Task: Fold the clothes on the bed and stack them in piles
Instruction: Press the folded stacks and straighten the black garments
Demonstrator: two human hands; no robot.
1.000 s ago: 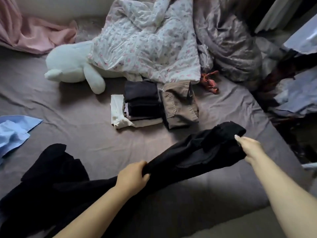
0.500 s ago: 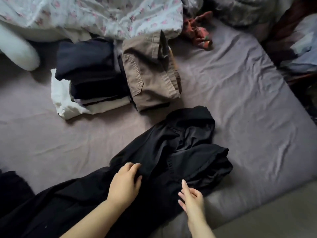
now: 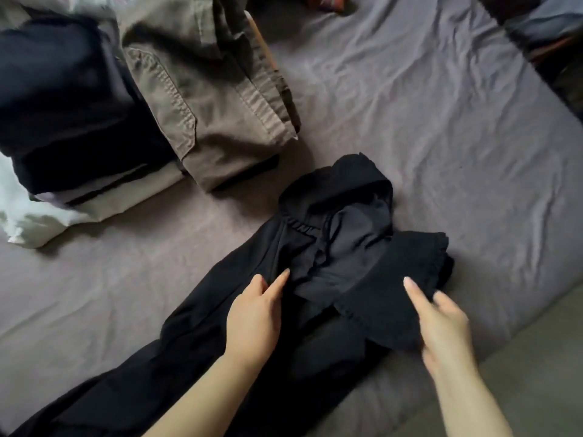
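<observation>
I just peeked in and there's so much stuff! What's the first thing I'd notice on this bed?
Your eye lands first on the black trousers sprawled across the near middle of the purple-grey bed sheet, with the left hand and right hand laid flat on them. Behind, at upper left, sit folded khaki trousers beside a pile of dark folded clothes.

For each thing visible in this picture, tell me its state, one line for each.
Black trousers: unfolded, lying rumpled on the bed, waistband bunched.
Left hand: open, fingers resting on the trousers.
Right hand: open, blurred, fingers on the trousers' waist end.
Brown trousers: folded, lying on the bed.
Dark pile: folded clothes stacked over lighter ones.
Bed sheet: wrinkled.
</observation>
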